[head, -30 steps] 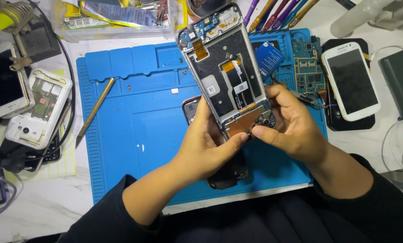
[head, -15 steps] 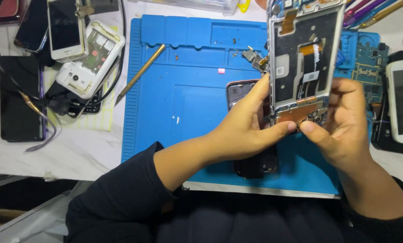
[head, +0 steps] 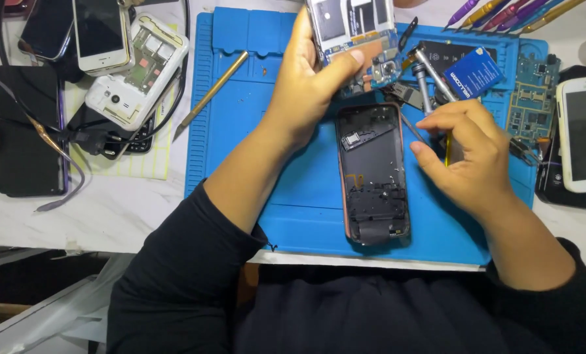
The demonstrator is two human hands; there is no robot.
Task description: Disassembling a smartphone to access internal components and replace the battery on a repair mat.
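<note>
Nearest the person, a dark phone back shell point(head: 373, 174) lies lengthwise on the blue work mat point(head: 253, 164), its inner side up, near the mat's front edge. Just right of the shell, the right hand point(head: 466, 157) hovers over the mat with fingers curled around the handle of a metal screwdriver point(head: 430, 82), whose shaft angles up and left toward the mat's far side. Left of the shell, the left hand point(head: 306, 85) reaches up across the mat, thumb and fingers clamped on an opened phone frame point(head: 355, 36) held at the mat's far edge, its circuit side toward the viewer.

Right of the screwdriver, on the mat, sits a small blue card point(head: 474, 72), and beyond it a green circuit board point(head: 532, 98) at the mat's right edge. A brass-coloured pry tool point(head: 213, 95) lies slanted on the mat's left part. Off the mat to the left rests a white opened phone point(head: 139, 72) on a yellow sheet; off to the right lies a white phone point(head: 584, 134), screen up.
</note>
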